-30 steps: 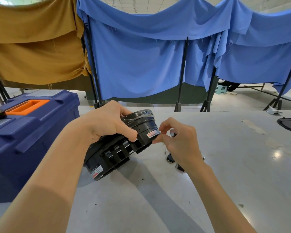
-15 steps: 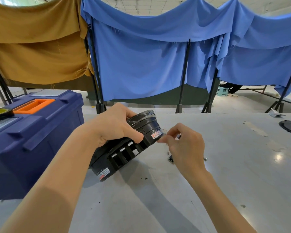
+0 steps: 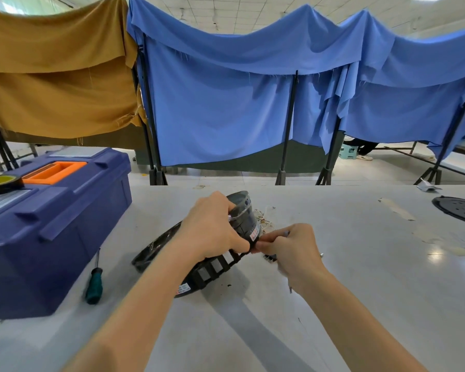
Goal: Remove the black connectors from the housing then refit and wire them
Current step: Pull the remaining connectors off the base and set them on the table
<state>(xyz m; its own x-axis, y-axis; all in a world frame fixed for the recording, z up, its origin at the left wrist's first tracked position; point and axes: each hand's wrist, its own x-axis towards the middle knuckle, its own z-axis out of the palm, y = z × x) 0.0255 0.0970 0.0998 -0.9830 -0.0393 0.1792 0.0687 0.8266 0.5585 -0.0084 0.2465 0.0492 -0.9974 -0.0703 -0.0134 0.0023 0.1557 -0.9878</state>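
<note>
A round black housing (image 3: 242,218) with slots along its rim is tilted on the grey table (image 3: 360,304). My left hand (image 3: 210,229) grips it from above, thumb on the rim. My right hand (image 3: 290,248) pinches something small at the rim's right edge, beside a red-and-white label; what it pinches is hidden by the fingers. A loose black connector (image 3: 269,257) lies on the table just under my right hand. Thin tangled wires (image 3: 263,220) lie behind the housing.
A blue toolbox (image 3: 54,224) with an orange handle stands at the left, a yellow tape roll (image 3: 0,182) on top. A green-handled screwdriver (image 3: 94,283) lies by it. A black round cover (image 3: 459,209) sits at the far right. Blue and ochre curtains hang behind.
The housing has come down closer to the table and tilted more. The view has dropped, bringing the screwdriver into sight. My right hand stays pinching at the rim.
</note>
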